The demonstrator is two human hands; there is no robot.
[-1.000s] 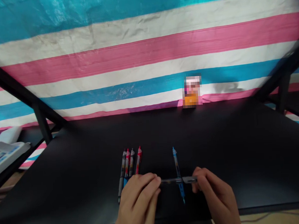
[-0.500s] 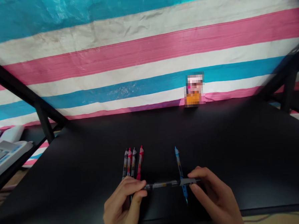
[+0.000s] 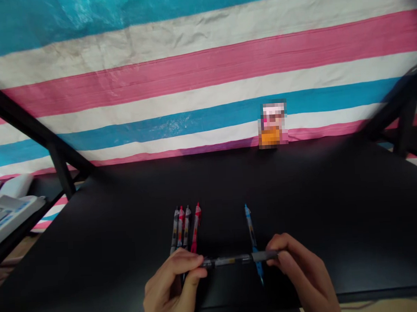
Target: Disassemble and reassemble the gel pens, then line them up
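Between my two hands a black pen [image 3: 233, 260] with a clear barrel and grey end is held level above the table. My left hand [image 3: 178, 284] pinches its left end between thumb and fingers. At the grey end on the right, my right hand [image 3: 301, 270] is closed, thumb and fingertips on the tip. A blue pen [image 3: 251, 228] lies on the table, passing beneath the held one. Beyond my left hand lie a red pen [image 3: 196, 226] and several black and red pens [image 3: 180, 227] side by side, their lower ends partly hidden.
The pens lie on a black table [image 3: 143, 192] with dark metal frame bars on both sides. A striped plastic sheet [image 3: 191, 91] hangs behind. At the back stands a blurred-out orange and white item [image 3: 272, 131]. White equipment [image 3: 12, 217] sits off the left edge.
My right hand has shifted slightly right, its thumb moving up to the grey end of the black pen. The pen has dipped a little; my left hand stays nearly still.
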